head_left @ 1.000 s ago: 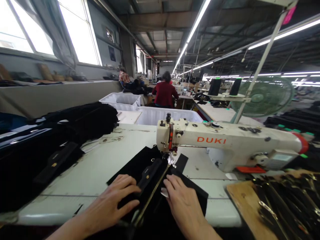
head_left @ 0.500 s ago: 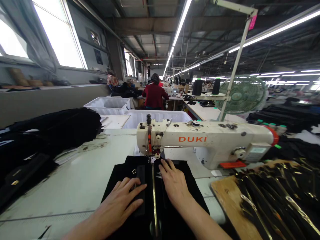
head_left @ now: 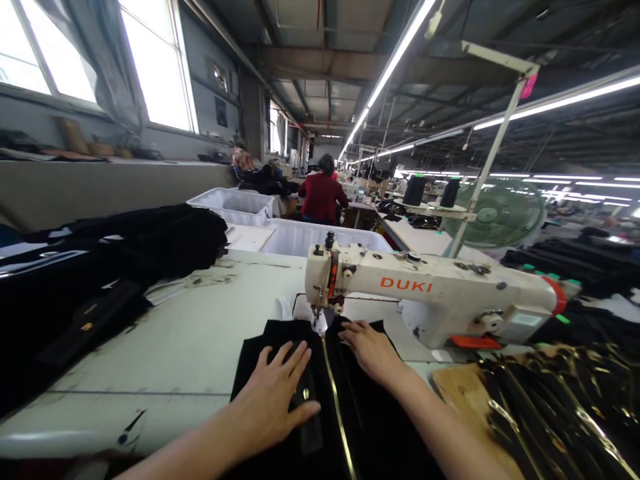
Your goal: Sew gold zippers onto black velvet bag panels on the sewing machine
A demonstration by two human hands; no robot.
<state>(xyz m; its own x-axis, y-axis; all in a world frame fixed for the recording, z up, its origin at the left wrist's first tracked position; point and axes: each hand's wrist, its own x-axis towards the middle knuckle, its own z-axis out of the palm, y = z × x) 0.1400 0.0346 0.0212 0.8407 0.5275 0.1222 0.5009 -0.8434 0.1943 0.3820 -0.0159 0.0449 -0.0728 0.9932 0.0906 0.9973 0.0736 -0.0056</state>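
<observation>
Black fabric (head_left: 273, 331) lies under the needle of a white sewing machine (head_left: 370, 273) marked DUKI. A gold zipper (head_left: 336, 393) runs down it from the presser foot, bending slightly. My left hand (head_left: 273, 393) rests on the cloth left of the zipper, fingers spread, partly over a black strap (head_left: 311, 430) with a small gold fitting. Right of the needle, my right hand (head_left: 373, 350) lies on the fabric near its far edge, fingers extended and close together. A small pale tip shows under those fingers; what it belongs to is hidden.
Black pieces (head_left: 150, 240) are heaped on the left of the table. At right, a brown board (head_left: 463, 393) bears many black strips with gold zippers (head_left: 555, 400). White bins (head_left: 320, 233) stand behind the machine, near a green fan (head_left: 493, 213). A person in dark red (head_left: 323, 197) sits further back.
The view has swung left, so everything sits further right. My left hand has moved forward on the cloth and spread its fingers. The zipper, straight before, now bends. My right hand stays beside the needle.
</observation>
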